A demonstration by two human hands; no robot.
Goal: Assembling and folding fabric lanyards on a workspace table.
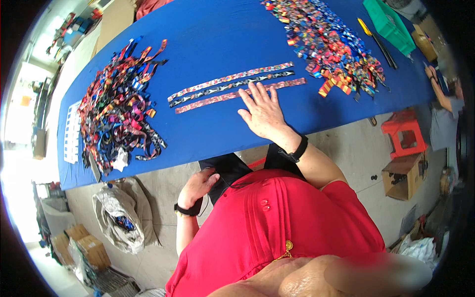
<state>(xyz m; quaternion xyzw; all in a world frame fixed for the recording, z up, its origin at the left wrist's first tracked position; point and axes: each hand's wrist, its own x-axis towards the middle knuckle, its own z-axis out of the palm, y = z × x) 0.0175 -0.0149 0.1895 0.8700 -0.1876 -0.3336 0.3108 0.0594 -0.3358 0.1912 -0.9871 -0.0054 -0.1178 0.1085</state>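
My right hand [261,110] lies flat on the blue-covered table [208,34], its fingers spread and their tips over the nearest of three printed fabric straps. That reddish strap [213,102], a black patterned strap [213,90] and a multicoloured strap [217,82] lie nearly parallel, with small gaps between them. Below the table edge, my left hand [197,185] rests on my dark-trousered lap. Its fingers are loosely bent with the thumb apart, and nothing shows in them.
A tangled heap of straps [118,99] lies at the left beside a white slotted rack [72,131]. Folded strap pieces [331,47] spread at the right, near a yellow-and-black tool [377,42] and a green bin [390,24]. A sack [143,213] and a red stool [405,132] stand below.
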